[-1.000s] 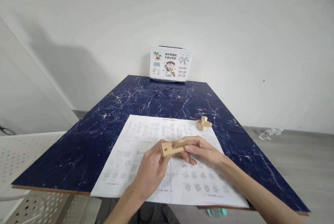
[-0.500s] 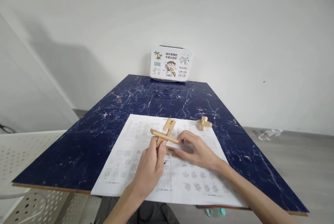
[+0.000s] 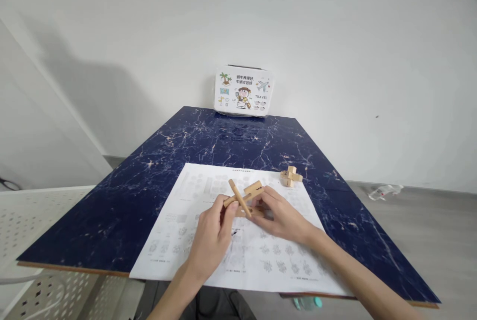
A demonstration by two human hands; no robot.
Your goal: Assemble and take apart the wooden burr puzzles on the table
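Observation:
Between my hands, over the printed sheet, are pale wooden puzzle pieces. A flat notched piece [image 3: 255,189] with a dark number on it lies slanted, and a slim wooden stick [image 3: 239,197] crosses it. Below them another wooden piece [image 3: 244,212] partly shows; whether it joins the others I cannot tell. My left hand [image 3: 215,223] pinches the left end of the crossed pieces between thumb and fingers. At the other end, my right hand [image 3: 281,213] closes its fingers and thumb about the notched piece, hiding part of the lower piece.
A printed instruction sheet [image 3: 167,240] covers the near part of the blue marbled table [image 3: 149,176]. At the sheet's upper right stands a small wooden cross-shaped puzzle [image 3: 291,177]. A white cartoon-printed case [image 3: 244,91] leans on the wall behind. A bottle [image 3: 308,303] lies below the near edge.
The crossed pieces have turned clockwise, so the numbered end now points right instead of away. My right hand has closed in on that end; my left hand has barely moved.

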